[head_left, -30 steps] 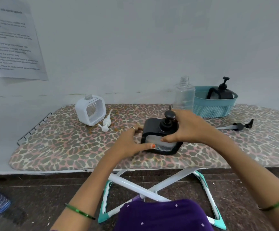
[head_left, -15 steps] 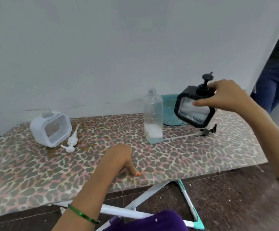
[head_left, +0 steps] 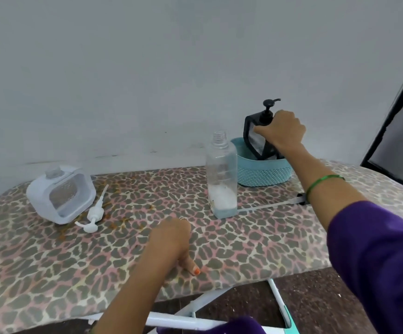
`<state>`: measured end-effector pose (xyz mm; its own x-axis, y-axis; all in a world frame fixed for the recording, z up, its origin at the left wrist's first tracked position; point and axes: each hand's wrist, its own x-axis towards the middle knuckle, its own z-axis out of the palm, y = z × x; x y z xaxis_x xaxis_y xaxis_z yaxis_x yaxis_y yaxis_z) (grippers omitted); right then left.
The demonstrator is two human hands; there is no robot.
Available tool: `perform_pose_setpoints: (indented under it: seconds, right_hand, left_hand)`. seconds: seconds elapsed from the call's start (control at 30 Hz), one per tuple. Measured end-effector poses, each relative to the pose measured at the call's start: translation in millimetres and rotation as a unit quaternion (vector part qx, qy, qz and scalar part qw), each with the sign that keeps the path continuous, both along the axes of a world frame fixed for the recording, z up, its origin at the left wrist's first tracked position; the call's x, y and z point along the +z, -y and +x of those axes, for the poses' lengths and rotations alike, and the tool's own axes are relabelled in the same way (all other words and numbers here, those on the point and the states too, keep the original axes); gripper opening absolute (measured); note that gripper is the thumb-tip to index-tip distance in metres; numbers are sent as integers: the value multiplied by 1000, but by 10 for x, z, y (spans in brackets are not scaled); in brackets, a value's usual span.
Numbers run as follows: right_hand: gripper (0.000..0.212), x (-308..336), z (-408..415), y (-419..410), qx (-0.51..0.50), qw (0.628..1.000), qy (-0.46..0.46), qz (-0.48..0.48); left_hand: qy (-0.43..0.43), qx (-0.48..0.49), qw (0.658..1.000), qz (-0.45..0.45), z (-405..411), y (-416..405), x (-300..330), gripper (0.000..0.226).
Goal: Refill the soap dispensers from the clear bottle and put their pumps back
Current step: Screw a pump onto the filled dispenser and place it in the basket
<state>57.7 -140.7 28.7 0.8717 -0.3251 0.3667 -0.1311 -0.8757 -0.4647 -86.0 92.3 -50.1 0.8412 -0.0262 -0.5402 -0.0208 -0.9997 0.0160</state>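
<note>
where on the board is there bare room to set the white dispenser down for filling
Free: the cover between the white pump and clear bottle, behind the left hand. Crowded: far right, where the right hand lowers the black dispenser into the teal basket.

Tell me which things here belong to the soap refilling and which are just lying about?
Job: black dispenser in right hand; clear bottle; white dispenser; white pump; loose black pump.
Lying about: teal basket; ironing board, left hand resting there.

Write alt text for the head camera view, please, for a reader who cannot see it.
The right hand grips a black soap dispenser, pump on, tilted into a teal basket on a leopard-print ironing board. The left hand rests on the board; a capless clear bottle stands mid-board, a white dispenser beside its loose pump.
</note>
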Motion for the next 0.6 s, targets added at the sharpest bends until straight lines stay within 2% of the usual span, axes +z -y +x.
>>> perform_pose_setpoints:
  seconds: [0.2,0.33,0.6]
  right_hand:
    - [31,-197,60,-88,-19,997,-23,-69]
    - [26,-322,138,-44,-36,993,-22,-109]
    - [44,-474,262,-45,-50,985,-38,-164]
  left_hand:
    - [11,16,1000,6,28,21,-75,52]
    - [11,27,1000,10,53,42,-102,56]
    - [23,22,999,12,59,57,-128,59]
